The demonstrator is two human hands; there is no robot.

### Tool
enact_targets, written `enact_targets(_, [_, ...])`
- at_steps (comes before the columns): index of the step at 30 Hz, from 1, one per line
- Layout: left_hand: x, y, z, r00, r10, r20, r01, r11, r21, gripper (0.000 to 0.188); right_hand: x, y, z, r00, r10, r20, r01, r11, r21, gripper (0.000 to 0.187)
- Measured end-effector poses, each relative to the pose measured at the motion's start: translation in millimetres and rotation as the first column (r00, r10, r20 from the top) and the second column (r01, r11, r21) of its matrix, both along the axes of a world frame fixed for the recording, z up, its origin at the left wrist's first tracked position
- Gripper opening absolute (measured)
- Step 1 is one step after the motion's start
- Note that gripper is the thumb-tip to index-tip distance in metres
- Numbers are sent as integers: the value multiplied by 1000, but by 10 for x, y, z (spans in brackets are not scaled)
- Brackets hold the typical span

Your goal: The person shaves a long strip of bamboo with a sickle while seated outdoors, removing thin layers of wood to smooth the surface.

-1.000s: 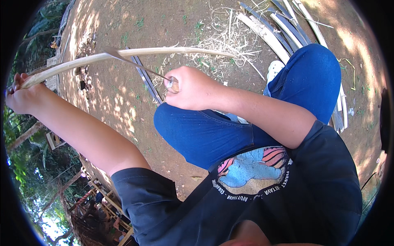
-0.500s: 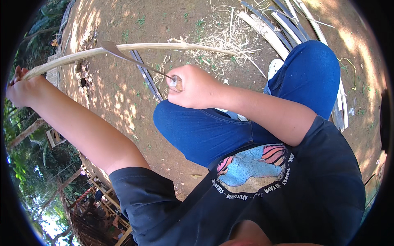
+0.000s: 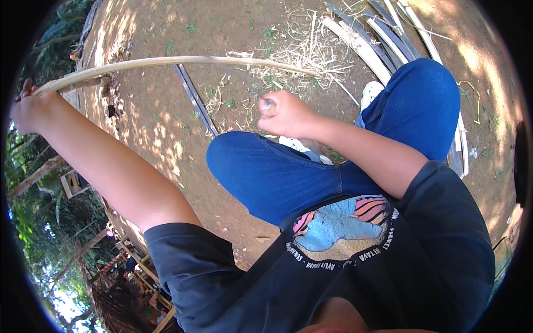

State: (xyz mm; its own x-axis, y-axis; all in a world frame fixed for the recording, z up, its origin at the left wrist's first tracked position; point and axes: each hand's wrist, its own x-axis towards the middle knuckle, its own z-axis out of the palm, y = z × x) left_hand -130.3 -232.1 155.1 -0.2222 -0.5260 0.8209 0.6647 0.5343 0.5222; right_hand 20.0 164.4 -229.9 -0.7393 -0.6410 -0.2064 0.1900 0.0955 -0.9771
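Observation:
My left hand reaches far out to the left, its fingers closed round the end of a long pale bamboo strip. The strip arches away to the right, and its far end lies by a heap of shavings. In front of my knees, my right hand is closed round the wooden handle of a knife. The handle's butt shows, but the blade cannot be made out in the blur. Some space separates this hand from the strip.
Curly pale shavings lie on the dirt ground beyond my knees. Several split bamboo lengths are piled at the upper right. Two dark strips lie near my left knee. Trees and a wooden structure stand at the left.
My right hand has moved right along with the knife, away from the bamboo strip. The blade, earlier against the strip, no longer shows there. The left hand has hardly moved.

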Motion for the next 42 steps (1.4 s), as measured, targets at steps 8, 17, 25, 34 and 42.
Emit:
enact_targets(8, [173,32,-99,1000,31,2,-31,999,16,11,73,-50,592,980,-28,-199,-8,984,-180,26])
enact_targets(17, [336,6,-145,991,53,122,-58,997,42,16,7,-67,250,995,0,-104,-5,999,-40,17])
enact_targets(25, [428,506,-166,991,106,83,-110,993,50,23,57,-77,-357,976,-14,218,18,1000,-19,16])
enact_targets(34, [866,1276,-141,999,48,24,-48,999,17,22,113,-350,636,994,12,-104,-44,949,-312,15])
enact_targets(42, [1270,1620,-58,998,-49,-29,50,997,59,20,410,-247,833,970,12,-244,-115,903,-414,22])
